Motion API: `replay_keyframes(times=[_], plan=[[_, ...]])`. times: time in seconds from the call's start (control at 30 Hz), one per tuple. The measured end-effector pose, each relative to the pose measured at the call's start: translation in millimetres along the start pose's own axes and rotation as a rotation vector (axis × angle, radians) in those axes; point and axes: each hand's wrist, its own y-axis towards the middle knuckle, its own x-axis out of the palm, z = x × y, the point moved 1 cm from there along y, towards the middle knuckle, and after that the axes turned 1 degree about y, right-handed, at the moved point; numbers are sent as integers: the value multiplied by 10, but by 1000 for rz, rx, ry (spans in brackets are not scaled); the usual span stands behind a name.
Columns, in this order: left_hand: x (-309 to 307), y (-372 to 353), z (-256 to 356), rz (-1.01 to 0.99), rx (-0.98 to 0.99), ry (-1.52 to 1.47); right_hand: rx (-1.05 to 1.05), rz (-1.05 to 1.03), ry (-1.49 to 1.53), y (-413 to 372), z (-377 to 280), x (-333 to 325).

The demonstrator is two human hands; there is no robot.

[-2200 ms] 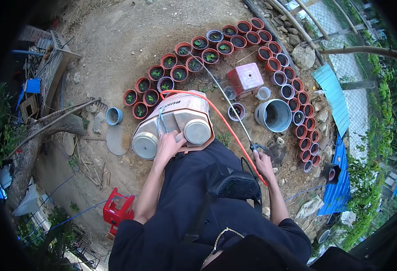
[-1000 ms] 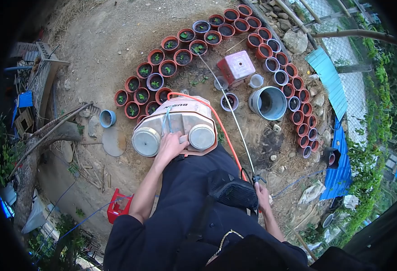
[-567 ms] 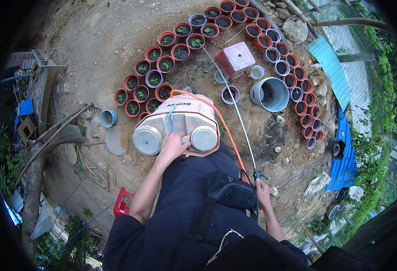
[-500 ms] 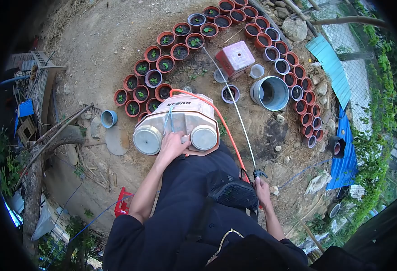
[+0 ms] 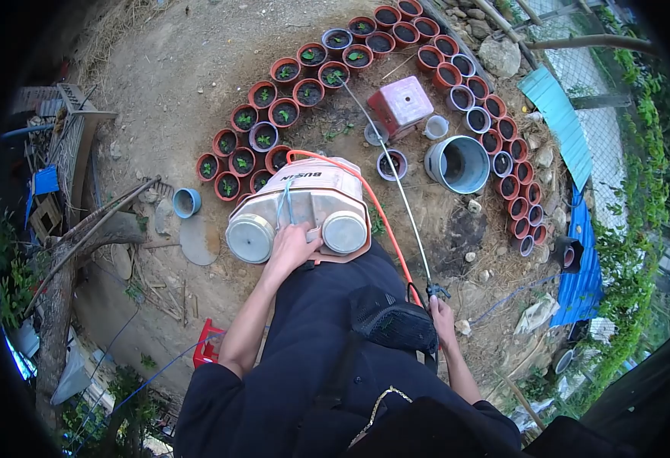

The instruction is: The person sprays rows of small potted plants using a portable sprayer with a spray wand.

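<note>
A whitish sprayer tank (image 5: 323,183) with two round lids hangs at my front. My left hand (image 5: 295,246) is closed around the tank's handle (image 5: 314,234) between the lids. In my right hand (image 5: 442,319) is the grip of a spray wand (image 5: 402,195), its black valve just above the fingers. The long thin wand slants up and left, its tip overlapping a brown pot with a green seedling (image 5: 333,75). An orange hose (image 5: 381,210) arcs from the tank down toward the wand grip.
Rows of brown and grey pots (image 5: 284,113) curve around a pink stool (image 5: 401,103) and a large grey bucket (image 5: 457,166). A small blue pot (image 5: 187,202) lies left, near long sticks (image 5: 95,221). A red crate (image 5: 208,345) stands low left; blue sheeting (image 5: 581,263) lines the right.
The pots and ground have shifted slightly right and down in view. Both hands keep their holds, and the wand tip stays over the same seedling pot.
</note>
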Motion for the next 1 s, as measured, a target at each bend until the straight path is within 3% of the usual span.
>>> replay_keyframes(times=[0.13,0.3,0.43,0.53,0.6,0.67,0.87,1.0], plan=[[-34,12,-15,-6,-28,-5,-136,24,6,152,317,-10],[-106,38,-9,11,-17,14,31,-56,189,130,204,-25],[-224,67,-1,-1,11,14,41,-68,278,168,52,32],[-305,136,-45,7,49,35,11,62,161,334,33,132],[-406,215,-58,5,86,53,-177,221,-24,418,-44,154],[-526,325,-59,-35,87,89,-157,258,-58,416,-221,156],[-820,804,-70,-180,104,135,-133,342,9,222,-677,345],[-924,1069,-60,-218,168,187,-16,228,307,40,-784,438]])
